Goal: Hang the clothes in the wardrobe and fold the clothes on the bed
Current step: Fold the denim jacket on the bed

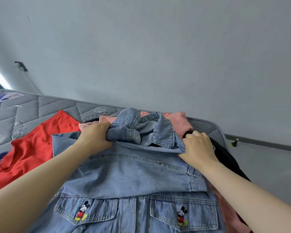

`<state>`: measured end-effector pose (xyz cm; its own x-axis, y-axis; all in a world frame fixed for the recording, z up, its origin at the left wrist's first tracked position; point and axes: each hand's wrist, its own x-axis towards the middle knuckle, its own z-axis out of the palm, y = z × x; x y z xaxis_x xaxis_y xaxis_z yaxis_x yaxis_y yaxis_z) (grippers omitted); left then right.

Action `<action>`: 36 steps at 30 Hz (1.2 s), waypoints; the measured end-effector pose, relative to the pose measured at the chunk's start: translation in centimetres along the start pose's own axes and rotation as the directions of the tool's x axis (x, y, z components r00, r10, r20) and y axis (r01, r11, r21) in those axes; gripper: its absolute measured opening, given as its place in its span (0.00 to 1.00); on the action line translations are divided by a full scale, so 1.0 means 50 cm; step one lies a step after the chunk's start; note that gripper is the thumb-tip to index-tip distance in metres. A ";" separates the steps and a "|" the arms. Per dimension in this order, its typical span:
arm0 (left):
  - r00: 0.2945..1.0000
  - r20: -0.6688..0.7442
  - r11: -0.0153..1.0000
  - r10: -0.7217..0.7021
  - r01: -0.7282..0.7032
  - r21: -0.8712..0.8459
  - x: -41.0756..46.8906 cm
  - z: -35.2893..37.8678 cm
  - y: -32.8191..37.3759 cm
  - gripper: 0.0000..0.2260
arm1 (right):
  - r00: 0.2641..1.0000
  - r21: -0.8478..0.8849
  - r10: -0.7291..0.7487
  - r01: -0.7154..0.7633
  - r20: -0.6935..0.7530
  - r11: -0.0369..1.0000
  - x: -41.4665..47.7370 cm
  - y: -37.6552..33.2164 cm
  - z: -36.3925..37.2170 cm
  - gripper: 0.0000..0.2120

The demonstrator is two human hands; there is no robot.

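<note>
Denim jacket (133,174) is lying spread on the bed (23,111), its pockets (104,207) w/ cartoon-mouse patches (81,211) nearest the person and its collar (161,132) at the far end. Left hand (94,140) is gripping a bunched sleeve cuff (123,133) just left of the jacket's collar, fingers clenched round the fabric. Right hand (198,147) is pinching the jacket's shoulder fabric just right of the collar, fingers curled on the denim. Red garment (32,148) is lying to the jacket's left, touching its edge. Pink garment (178,121) is peeking out beyond the collar. Black garment (225,157) is running along the jacket's right side, beneath the right hand. Wall socket (21,66) w/ cable is sitting well beyond the jacket, up & to its left.
</note>
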<state>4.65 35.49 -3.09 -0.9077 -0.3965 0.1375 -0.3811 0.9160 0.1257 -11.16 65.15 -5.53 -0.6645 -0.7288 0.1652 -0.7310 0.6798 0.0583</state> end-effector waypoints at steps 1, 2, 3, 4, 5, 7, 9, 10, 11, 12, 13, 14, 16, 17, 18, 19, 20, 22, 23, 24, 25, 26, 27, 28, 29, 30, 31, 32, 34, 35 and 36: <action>0.999 -0.025 0.999 0.026 -0.027 -0.032 -0.016 -0.012 0.000 0.14 | 1.000 0.011 -0.012 0.012 -0.024 1.000 -0.014 -0.002 -0.010 0.12; 0.998 -0.047 0.997 0.041 -0.044 -0.060 -0.031 -0.023 0.000 0.14 | 0.999 0.015 -0.019 0.019 -0.044 1.000 -0.025 -0.005 -0.022 0.12; 0.997 -0.061 0.996 0.050 -0.055 -0.076 -0.045 -0.037 0.001 0.15 | 0.998 0.017 -0.019 0.020 -0.060 1.000 -0.036 -0.008 -0.034 0.13; 0.996 -0.070 0.995 0.058 -0.064 -0.075 -0.058 -0.050 0.002 0.16 | 0.998 0.013 -0.017 0.018 -0.066 1.000 -0.046 -0.011 -0.045 0.16; 0.994 -0.080 0.995 0.071 -0.076 -0.061 -0.070 -0.064 0.005 0.17 | 0.997 -0.002 -0.020 0.020 -0.068 1.000 -0.058 -0.015 -0.057 0.17; 0.988 -0.117 0.995 0.099 -0.100 -0.001 -0.096 -0.088 0.009 0.17 | 0.991 -0.011 -0.055 0.054 -0.125 0.999 -0.083 -0.021 -0.081 0.21; 0.976 -0.170 0.990 0.139 -0.134 0.041 -0.123 -0.109 0.016 0.17 | 0.985 0.003 -0.058 0.060 -0.165 0.998 -0.109 -0.030 -0.105 0.24; 0.968 -0.198 0.988 0.152 -0.146 0.042 -0.138 -0.118 0.019 0.14 | 0.985 0.003 -0.049 0.050 -0.167 0.999 -0.120 -0.032 -0.113 0.24; 0.963 -0.219 0.987 0.159 -0.155 0.036 -0.155 -0.128 0.022 0.12 | 0.985 0.004 -0.036 0.037 -0.166 0.999 -0.131 -0.032 -0.121 0.24; 0.962 -0.229 0.989 0.148 -0.146 0.025 -0.172 -0.137 0.025 0.13 | 0.986 0.006 -0.022 0.023 -0.165 1.000 -0.142 -0.031 -0.128 0.22; 0.959 -0.243 0.989 0.144 -0.146 0.011 -0.191 -0.143 0.027 0.15 | 0.987 0.010 -0.009 0.011 -0.162 1.000 -0.154 -0.032 -0.135 0.21; 0.952 -0.271 0.989 0.144 -0.148 0.005 -0.210 -0.146 0.028 0.15 | 0.986 0.013 -0.007 0.009 -0.167 1.000 -0.167 -0.034 -0.140 0.19; 0.937 -0.312 0.986 0.160 -0.168 0.001 -0.256 -0.146 0.032 0.17 | 0.983 0.026 -0.024 0.029 -0.182 0.999 -0.204 -0.043 -0.148 0.20; 0.937 -0.310 0.985 0.162 -0.170 0.001 -0.279 -0.146 0.034 0.16 | 0.983 0.026 -0.037 0.042 -0.179 0.999 -0.225 -0.051 -0.155 0.23; 0.938 -0.308 0.986 0.158 -0.168 -0.005 -0.300 -0.144 0.036 0.16 | 0.983 0.011 -0.049 0.052 -0.177 0.999 -0.246 -0.060 -0.162 0.25; 0.938 -0.306 0.984 0.164 -0.176 -0.011 -0.320 -0.142 0.035 0.14 | 0.983 -0.015 -0.060 0.058 -0.173 0.998 -0.266 -0.066 -0.167 0.27; 0.934 -0.308 0.980 0.182 -0.197 -0.019 -0.340 -0.138 0.033 0.13 | 0.983 -0.034 -0.068 0.063 -0.168 0.997 -0.286 -0.072 -0.169 0.28; 0.913 -0.317 0.957 0.258 -0.287 -0.046 -0.381 -0.129 0.024 0.14 | 0.984 -0.022 -0.081 0.079 -0.157 0.997 -0.328 -0.078 -0.166 0.29; 0.897 -0.319 0.939 0.305 -0.340 -0.057 -0.404 -0.122 0.021 0.14 | 0.984 -0.012 -0.088 0.087 -0.154 0.996 -0.350 -0.080 -0.159 0.28; 0.883 -0.321 0.923 0.341 -0.380 -0.064 -0.427 -0.112 0.017 0.13 | 0.984 -0.002 -0.089 0.090 -0.154 0.996 -0.373 -0.082 -0.151 0.26; 0.877 -0.311 0.911 0.366 -0.406 -0.072 -0.451 -0.099 0.013 0.11 | 0.985 0.014 -0.078 0.081 -0.151 0.997 -0.397 -0.086 -0.143 0.24; 0.882 -0.285 0.906 0.376 -0.415 -0.087 -0.476 -0.081 0.009 0.10 | 0.988 0.023 -0.069 0.073 -0.141 0.997 -0.421 -0.091 -0.135 0.23; 0.895 -0.252 0.907 0.368 -0.406 -0.115 -0.501 -0.059 0.003 0.10 | 0.989 0.020 -0.078 0.081 -0.124 0.997 -0.445 -0.098 -0.127 0.22; 0.916 -0.207 0.913 0.344 -0.378 -0.155 -0.527 -0.035 -0.001 0.11 | 0.991 0.008 -0.097 0.098 -0.098 0.995 -0.465 -0.106 -0.120 0.22; 0.933 -0.154 0.917 0.325 -0.351 -0.191 -0.552 -0.010 -0.003 0.11 | 0.991 -0.018 -0.111 0.110 -0.075 0.994 -0.483 -0.116 -0.111 0.21; 0.942 -0.091 0.920 0.323 -0.335 -0.204 -0.576 0.014 -0.003 0.13 | 0.992 -0.029 -0.122 0.121 -0.037 0.992 -0.500 -0.128 -0.098 0.19; 0.941 -0.018 0.925 0.338 -0.335 -0.181 -0.593 0.038 -0.002 0.16 | 0.992 -0.027 -0.125 0.125 0.020 0.992 -0.515 -0.140 -0.083 0.16; 0.935 0.062 0.931 0.350 -0.339 -0.139 -0.606 0.058 0.002 0.17 | 0.989 -0.027 -0.110 0.113 0.094 0.993 -0.529 -0.150 -0.066 0.15; 0.923 0.152 0.936 0.353 -0.345 -0.074 -0.619 0.085 0.011 0.18 | 0.965 -0.018 -0.079 0.086 0.248 0.996 -0.555 -0.165 -0.038 0.16; 0.917 0.164 0.932 0.363 -0.355 -0.072 -0.623 0.090 0.016 0.17 | 0.951 0.013 -0.081 0.080 0.300 0.997 -0.568 -0.172 -0.032 0.17; 0.909 0.176 0.925 0.379 -0.369 -0.086 -0.626 0.090 0.022 0.15 | 0.938 0.052 -0.096 0.084 0.332 0.995 -0.579 -0.178 -0.029 0.18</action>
<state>31.89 49.17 -11.66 -1.0000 -0.0024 -0.0004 -0.0025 0.9886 0.1502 14.82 80.30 -9.41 -0.6044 -0.7767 -0.1771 -0.7913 0.6111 0.0207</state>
